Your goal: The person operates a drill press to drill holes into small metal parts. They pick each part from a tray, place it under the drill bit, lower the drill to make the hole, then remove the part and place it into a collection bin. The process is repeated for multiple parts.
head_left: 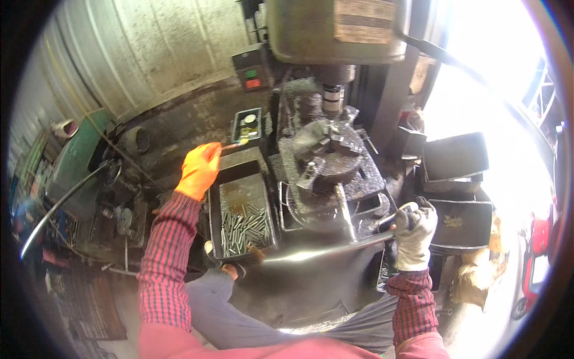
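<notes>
My left hand [200,170], in an orange glove, pinches a small brush [232,145] with a yellowish tip. The tip is beside a small tray [248,134] that holds yellowish liquid and a round white piece. Below that hand, a rectangular metal bin [272,224] contains many short metal pins [242,230]. On the right, my right hand [414,230], in a pale glove, is closed around a dark handle [387,223], mostly hidden by the fingers. Between my hands stands a drill press; its chuck [333,99] is above a wet clamping fixture [335,161] on the table.
A switch box [251,78] with green and red buttons is left of the press head [335,30]. Dark bins [457,157] are stacked at the right. A dark sheet-like surface [299,287] curves above my legs. Greasy machine parts [122,179] crowd the left.
</notes>
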Motion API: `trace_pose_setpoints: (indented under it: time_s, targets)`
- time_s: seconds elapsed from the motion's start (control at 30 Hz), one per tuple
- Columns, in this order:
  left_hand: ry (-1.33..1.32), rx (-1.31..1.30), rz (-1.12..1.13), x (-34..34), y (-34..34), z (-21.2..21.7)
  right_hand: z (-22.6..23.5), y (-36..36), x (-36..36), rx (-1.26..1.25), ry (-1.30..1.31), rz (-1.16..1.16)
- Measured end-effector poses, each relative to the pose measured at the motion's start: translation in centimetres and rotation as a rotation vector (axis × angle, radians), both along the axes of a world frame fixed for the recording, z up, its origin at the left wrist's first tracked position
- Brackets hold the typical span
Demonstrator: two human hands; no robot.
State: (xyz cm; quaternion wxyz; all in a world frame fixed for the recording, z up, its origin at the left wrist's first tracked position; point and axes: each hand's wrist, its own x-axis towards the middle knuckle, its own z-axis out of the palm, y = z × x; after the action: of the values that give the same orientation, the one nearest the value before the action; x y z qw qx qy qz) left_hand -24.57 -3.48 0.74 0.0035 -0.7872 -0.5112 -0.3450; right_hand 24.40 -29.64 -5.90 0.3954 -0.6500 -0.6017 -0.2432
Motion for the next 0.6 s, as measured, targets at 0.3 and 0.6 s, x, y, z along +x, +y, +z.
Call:
trace_pose_setpoints:
  time_s: [0.3,0.6]
  targets:
    - [-0.991,-0.405,-0.54,13.3,-3.4,-0.5,1.2,0.1,-0.5,-0.024,0.054,0.032]
    - [-0.91,-0.246,-0.356,10.9,2.2,-3.8,0.5,-0.1,-0.1,-0.074,0.011,-0.047]
